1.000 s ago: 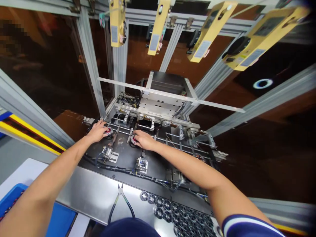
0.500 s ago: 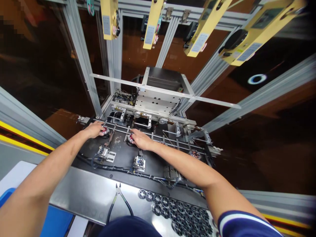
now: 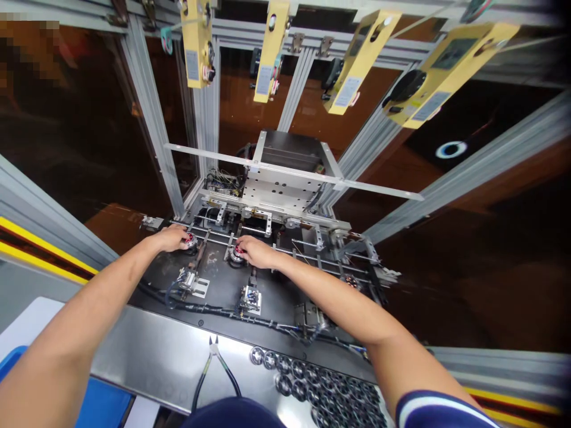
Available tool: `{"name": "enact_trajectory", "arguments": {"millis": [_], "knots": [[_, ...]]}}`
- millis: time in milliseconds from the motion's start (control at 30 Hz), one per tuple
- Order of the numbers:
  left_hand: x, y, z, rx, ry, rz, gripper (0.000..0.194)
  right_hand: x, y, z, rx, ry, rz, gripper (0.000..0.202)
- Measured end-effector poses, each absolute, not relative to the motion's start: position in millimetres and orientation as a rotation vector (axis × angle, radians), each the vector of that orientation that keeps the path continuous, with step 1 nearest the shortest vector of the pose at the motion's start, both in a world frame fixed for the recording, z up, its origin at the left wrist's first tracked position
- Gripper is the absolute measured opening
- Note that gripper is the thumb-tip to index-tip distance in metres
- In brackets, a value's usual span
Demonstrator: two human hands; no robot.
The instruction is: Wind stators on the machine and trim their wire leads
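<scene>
At the left end of the machine bed, my left hand point(image 3: 172, 238) has its fingers closed around the rim of a small round motor part point(image 3: 191, 241) with red on top. Farther right, my right hand point(image 3: 257, 252) grips a similar red-topped round motor part point(image 3: 238, 250) from above. That part sits at a dark round seat, and whether it touches the seat is unclear. Another round part with copper-coloured windings point(image 3: 351, 281) lies on the bed, partly behind my right forearm. Small metal clamp fixtures point(image 3: 251, 299) stand in front of the held parts.
Side cutters point(image 3: 215, 351) lie on the steel ledge point(image 3: 147, 342), beside rows of dark metal rings point(image 3: 312, 373). Cables run along the bed's front edge. Yellow hanging units point(image 3: 267, 53) and a crossbar point(image 3: 294, 169) are overhead. A blue bin point(image 3: 100, 401) stands lower left.
The view has tilted up slightly, so the overhead units appear lower. Both hands stay at the same two round parts, with only slight finger movement.
</scene>
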State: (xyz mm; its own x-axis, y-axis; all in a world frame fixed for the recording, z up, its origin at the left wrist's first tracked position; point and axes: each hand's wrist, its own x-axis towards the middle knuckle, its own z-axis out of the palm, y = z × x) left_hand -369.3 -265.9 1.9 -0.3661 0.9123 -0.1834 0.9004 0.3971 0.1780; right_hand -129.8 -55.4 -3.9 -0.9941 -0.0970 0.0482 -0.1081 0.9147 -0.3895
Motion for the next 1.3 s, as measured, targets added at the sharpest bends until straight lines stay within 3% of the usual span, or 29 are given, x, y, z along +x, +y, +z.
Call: {"name": "enact_trajectory", "arguments": {"millis": [100, 200, 333, 533, 700, 833, 1000, 1167, 1300], "knots": [[-357.1, -269.3, 11.5, 1.56, 2.482, 0.234, 0.034, -106.5, -77.0, 26.0, 0.198, -2.942, 0.709, 0.007], [-330.0, -300.7, 26.5, 1.496, 2.594, 0.494, 0.032, -64.8, -119.7, 47.1, 0.285, -2.828, 0.804, 0.012], [-261.9, -388.9, 29.9, 1.371, 2.664, 0.79, 0.042, -10.5, -196.7, 21.0, 0.504, -2.76, 0.947, 0.016], [-166.1, -478.2, -42.5, 1.281, 2.54, 0.641, 0.037, -27.6, -292.1, -73.7, 0.69, -3.017, 0.698, 0.004], [-147.3, -478.8, -101.5, 1.241, 2.724, 0.519, 0.031, -65.6, -315.2, -84.7, 0.573, -3.076, 0.498, 0.007], [-151.5, -479.0, -95.9, 1.394, 2.763, 0.559, 0.045, -36.6, -273.5, -46.6, 0.469, -3.013, 0.458, 0.012], [-159.8, -436.2, -14.4, 1.699, 2.698, 0.662, 0.043, 59.2, -120.3, 17.0, -0.084, -2.937, 0.353, 0.025], [-151.5, -269.7, 59.8, 2.267, 2.373, 0.44, 0.035, 128.0, 32.4, 32.2, -0.707, -2.965, 0.225, 0.018], [-140.7, -141.1, 48.0, 2.371, 2.107, 0.132, 0.035, 142.7, 76.2, 11.9, -0.905, -3.032, 0.217, 0.026]]}}
